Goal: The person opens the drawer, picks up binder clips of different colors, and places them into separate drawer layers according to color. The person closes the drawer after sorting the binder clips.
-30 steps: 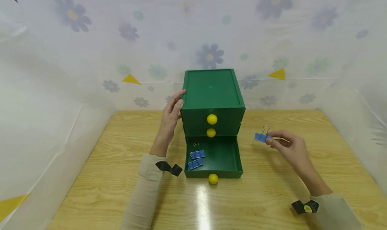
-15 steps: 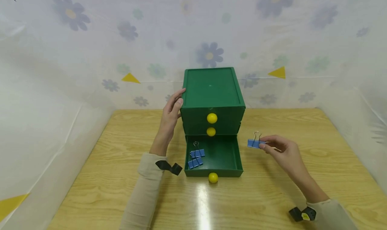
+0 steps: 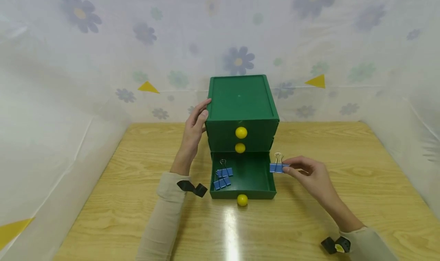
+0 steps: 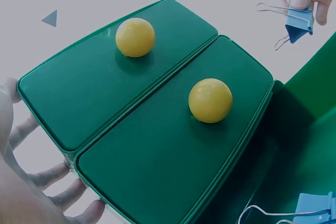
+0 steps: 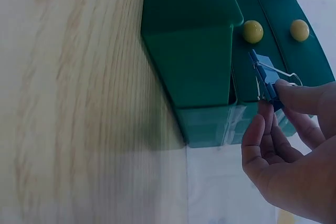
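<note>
A green drawer cabinet with yellow knobs stands on the table, its bottom drawer pulled out. Two blue binder clips lie in the left part of that drawer. My left hand rests against the cabinet's left side, fingers extended along it, as the left wrist view also shows. Between thumb and fingers, my right hand pinches another blue binder clip by one end, wire handles up. In the head view this clip overlaps the drawer's right edge; the right wrist view shows it in front of the closed drawer fronts.
The wooden table extends around the cabinet. Behind it hangs a pale flowered curtain with yellow triangles. The two upper drawers are closed, each with a yellow knob sticking out.
My right hand has moved left with the binder clip, from over the table to the open drawer's right edge. The left hand stays against the cabinet.
</note>
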Available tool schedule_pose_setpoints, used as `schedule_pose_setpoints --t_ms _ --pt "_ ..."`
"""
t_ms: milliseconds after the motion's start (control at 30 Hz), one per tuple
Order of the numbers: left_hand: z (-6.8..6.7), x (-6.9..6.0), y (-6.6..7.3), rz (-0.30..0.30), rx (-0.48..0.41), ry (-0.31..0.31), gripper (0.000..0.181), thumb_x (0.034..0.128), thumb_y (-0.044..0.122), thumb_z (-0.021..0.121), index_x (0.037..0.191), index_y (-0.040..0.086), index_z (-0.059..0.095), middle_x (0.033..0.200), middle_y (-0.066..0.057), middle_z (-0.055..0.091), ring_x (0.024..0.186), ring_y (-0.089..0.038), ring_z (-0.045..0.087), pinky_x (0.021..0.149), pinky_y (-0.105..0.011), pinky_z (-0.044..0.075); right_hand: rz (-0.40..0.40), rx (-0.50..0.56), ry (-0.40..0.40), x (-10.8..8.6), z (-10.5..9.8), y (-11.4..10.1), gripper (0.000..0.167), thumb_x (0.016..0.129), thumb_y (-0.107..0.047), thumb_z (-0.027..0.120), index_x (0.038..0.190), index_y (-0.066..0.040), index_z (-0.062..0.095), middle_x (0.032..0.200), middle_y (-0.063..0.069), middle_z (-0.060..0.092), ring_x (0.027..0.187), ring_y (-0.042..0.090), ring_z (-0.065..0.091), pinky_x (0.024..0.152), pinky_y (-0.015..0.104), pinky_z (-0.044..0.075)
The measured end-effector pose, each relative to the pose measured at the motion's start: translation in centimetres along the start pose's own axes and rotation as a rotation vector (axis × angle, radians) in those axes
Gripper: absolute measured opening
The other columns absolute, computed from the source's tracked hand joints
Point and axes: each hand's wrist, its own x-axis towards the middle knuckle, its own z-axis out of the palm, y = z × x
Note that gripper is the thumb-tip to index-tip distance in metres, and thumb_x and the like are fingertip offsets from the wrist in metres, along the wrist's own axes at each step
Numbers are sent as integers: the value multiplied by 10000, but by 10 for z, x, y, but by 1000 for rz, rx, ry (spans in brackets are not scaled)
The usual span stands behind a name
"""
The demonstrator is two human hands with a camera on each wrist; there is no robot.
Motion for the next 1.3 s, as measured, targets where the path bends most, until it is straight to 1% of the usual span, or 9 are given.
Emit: schedule_pose_setpoints --t_ms 100,267,467,600,833,967,1067,1200,1300 --pt "0 0 1 -1 1 0 452 1107 315 441 1547 216 485 1568 -18 428 1376 -245 461 1044 -613 418 -4 12 -12 3 5 -4 137 978 -118 716 1099 -97 776 1050 68 738 908 100 694 778 210 568" --pt "0 0 2 -12 -3 -2 461 1110 295 426 1560 203 466 1579 -33 416 1380 -258 455 1040 -620 420 -36 47 -46 8 14 -6 120 969 -83 719 1074 -90 775 1039 66 746 892 131 707 764 233 580" --pt "0 0 1 -1 -7 -6 463 1108 289 427 1560 196 464 1582 -41 408 1389 -262 448 1044 -636 410 -57 62 -72 12 25 -8 104 946 -66 741 1037 -95 780 1017 58 749 868 203 722 772 236 578" --pt "-1 0 1 0 -4 -8 460 1106 316 434 1553 215 475 1583 -19 407 1401 -242 434 1053 -640 398 -49 30 -89 15 34 -10 93 942 -95 753 1028 -110 785 1017 28 751 877 163 712 786 242 575" --pt "0 0 1 -6 7 -6 465 1094 376 453 1543 261 489 1579 27 412 1406 -204 429 1052 -624 407 -54 -31 -116 17 48 -11 85 933 -122 771 1015 -132 786 986 -27 749 853 135 694 778 317 584" --pt "0 0 0 -5 8 -7 467 1090 389 457 1541 272 492 1578 49 413 1406 -186 432 1057 -604 415 -55 -66 -113 20 52 -11 92 925 -105 776 1010 -140 783 994 -44 747 903 142 693 852 411 578" --pt "0 1 0 3 7 -9 463 1091 386 459 1538 273 494 1580 58 411 1411 -178 426 1058 -608 411 -70 -84 -111 22 56 -13 104 913 -80 784 1002 -135 783 996 -44 747 924 146 693 876 461 571" --pt "-1 1 0 7 0 -13 458 1098 365 453 1541 257 492 1585 39 406 1420 -188 415 1060 -631 395 -112 -132 -107 26 64 -13 105 893 -67 801 975 -132 787 963 -48 752 894 143 689 828 454 576" --pt "-1 0 -1 7 -4 -16 459 1101 349 447 1545 240 487 1591 18 397 1428 -200 405 1058 -638 393 -127 -180 -116 28 71 -13 89 891 -90 810 960 -139 784 945 -47 754 884 149 689 812 466 573"
